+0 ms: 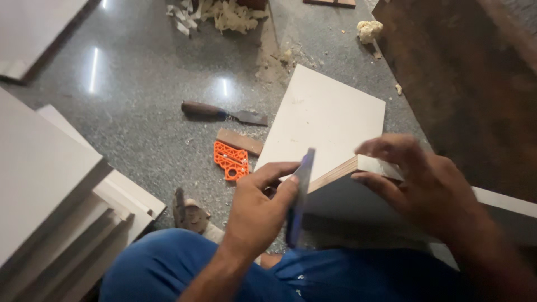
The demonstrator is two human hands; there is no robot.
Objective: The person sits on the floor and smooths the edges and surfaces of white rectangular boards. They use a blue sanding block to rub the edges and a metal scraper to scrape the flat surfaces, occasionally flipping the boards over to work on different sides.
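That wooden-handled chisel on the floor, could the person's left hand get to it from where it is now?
Probably yes, but not at once: the left hand grips a thin dark blade against the board's edge. The chisel lies on open floor beyond the orange jig, nothing covering it.
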